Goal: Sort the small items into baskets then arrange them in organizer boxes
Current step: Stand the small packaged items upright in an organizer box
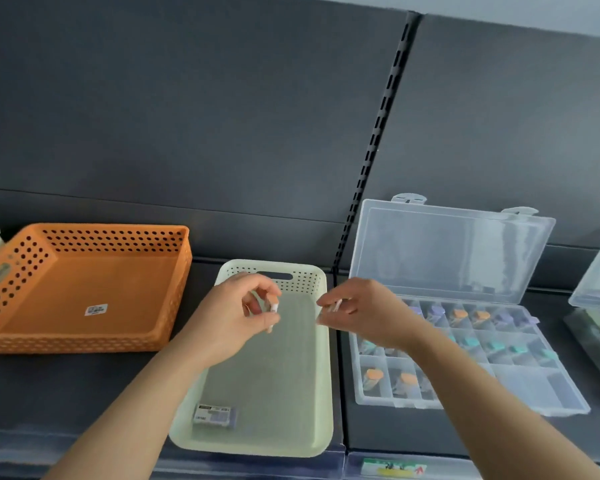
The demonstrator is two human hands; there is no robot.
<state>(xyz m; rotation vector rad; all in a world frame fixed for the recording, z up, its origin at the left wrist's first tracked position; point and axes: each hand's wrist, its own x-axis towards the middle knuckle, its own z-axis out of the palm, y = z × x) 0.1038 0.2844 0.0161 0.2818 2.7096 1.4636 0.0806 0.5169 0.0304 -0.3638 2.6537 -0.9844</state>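
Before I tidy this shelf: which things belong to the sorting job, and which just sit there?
In the job: pale green basket, small item in left hand, clear organizer box, orange basket.
Just there: shelf price tag, slotted upright rail.

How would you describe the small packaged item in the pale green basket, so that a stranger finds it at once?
Look at the pale green basket in the middle, between the orange basket and the open clear organizer box. In its near left corner lies a small flat packet, grey-purple with a printed label, the only thing resting on the basket's floor.
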